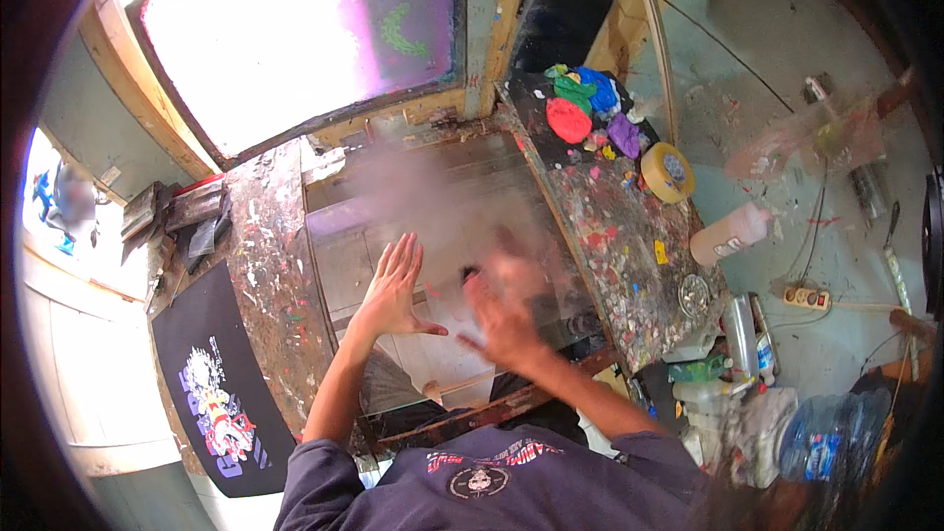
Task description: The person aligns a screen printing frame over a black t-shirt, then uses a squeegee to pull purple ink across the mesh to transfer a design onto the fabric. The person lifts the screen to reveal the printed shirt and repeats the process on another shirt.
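Note:
My left hand (pixel 396 287) hovers over a glass pane (pixel 344 280) set in the middle of the paint-stained bench, fingers spread and nothing in them. My right hand (pixel 501 323) is close beside it, slightly smeared by motion, its thumb apart from stretched fingers. A small dark spot shows at its fingertips; I cannot make out what it is. Pale hazy blurs, possibly reflections, lie over the pane beyond both hands. To the left, a black fabric piece (pixel 169 344) with a colourful print hangs over the bench edge.
A framed screen (pixel 413 34) stands at the back. On the right bench part lie crumpled coloured plastic bits (pixel 568 121), a tape roll (pixel 669 173) and a plastic bottle (pixel 730 234). Dark blocks (pixel 197 205) sit at left. A power strip (pixel 806 298) and a water jug (pixel 826 438) are lower right.

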A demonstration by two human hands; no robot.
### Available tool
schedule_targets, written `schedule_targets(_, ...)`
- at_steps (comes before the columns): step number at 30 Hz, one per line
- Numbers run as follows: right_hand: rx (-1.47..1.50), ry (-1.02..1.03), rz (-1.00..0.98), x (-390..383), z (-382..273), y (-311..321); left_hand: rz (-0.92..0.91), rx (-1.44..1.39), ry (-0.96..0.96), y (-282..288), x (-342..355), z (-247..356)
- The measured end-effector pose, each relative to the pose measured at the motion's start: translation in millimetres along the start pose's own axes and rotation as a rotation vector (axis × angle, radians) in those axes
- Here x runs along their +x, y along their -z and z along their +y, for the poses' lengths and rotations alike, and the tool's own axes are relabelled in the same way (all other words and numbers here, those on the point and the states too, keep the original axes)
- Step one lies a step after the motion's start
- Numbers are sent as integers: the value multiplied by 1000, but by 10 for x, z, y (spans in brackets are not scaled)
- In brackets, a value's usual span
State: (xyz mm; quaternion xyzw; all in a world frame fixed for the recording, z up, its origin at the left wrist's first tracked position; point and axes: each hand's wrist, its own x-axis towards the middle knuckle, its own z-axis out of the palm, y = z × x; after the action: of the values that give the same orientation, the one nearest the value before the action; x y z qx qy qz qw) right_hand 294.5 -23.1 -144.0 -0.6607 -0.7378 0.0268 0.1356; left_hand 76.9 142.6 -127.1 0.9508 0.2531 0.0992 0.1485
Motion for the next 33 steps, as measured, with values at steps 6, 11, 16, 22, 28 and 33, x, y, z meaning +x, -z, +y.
schedule_targets(6, -60, -228, 104, -27, 364, -57, -22, 14, 7, -39, 26, 1)
schedule_targets(11, 153, -44, 70, -438, 18, -26, -29, 28, -2, -6, 14, -12)
schedule_targets(16, -80, -268, 129, -473, 663, 172, -30, 29, 15, -17, -1, -30)
schedule_targets(22, 109, -170, 76, -537, -29, 415, -51, 23, 36, 10, -22, 6)
schedule_targets(28, 64, -304, 93, -512, 135, 457, -35, 11, 27, 17, 6, 11)
schedule_targets(33, 77, -151, 132, -455, 130, 512, -27, -16, 28, 35, -34, 32)
